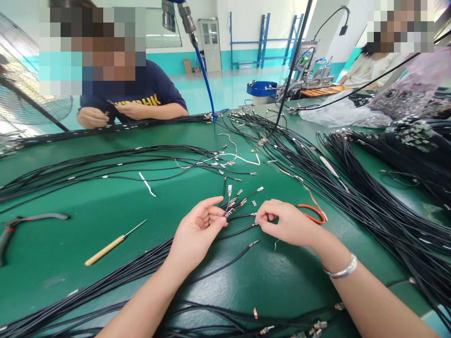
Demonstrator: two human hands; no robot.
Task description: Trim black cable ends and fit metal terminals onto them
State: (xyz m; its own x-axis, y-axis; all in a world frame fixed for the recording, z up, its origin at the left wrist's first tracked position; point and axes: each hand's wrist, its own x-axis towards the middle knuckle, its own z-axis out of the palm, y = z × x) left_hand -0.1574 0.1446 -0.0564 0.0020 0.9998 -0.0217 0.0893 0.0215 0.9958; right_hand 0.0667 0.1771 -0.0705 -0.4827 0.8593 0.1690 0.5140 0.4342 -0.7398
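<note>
My left hand (195, 230) is closed around black cables near their ends, thumb against fingertips. Small metal connectors (239, 203) fan out beyond those fingers. To the right, my right hand (289, 221) pinches the tip of one black cable (239, 231) between thumb and finger. The long cable bundle (134, 265) runs from the lower left under my left hand. Just below, a single loose cable (225, 265) ends in a metal tip. A small metal piece (254, 203) lies between the hands. An orange loop (319, 219) shows behind my right wrist.
Left on the green table lie an awl (105, 250) and pliers (35, 217). More cables (105, 162) stretch behind; thick cable bundles (380, 206) cover the right side. A black cord (291, 65) hangs down to the table. A co-worker (151, 94) sits opposite.
</note>
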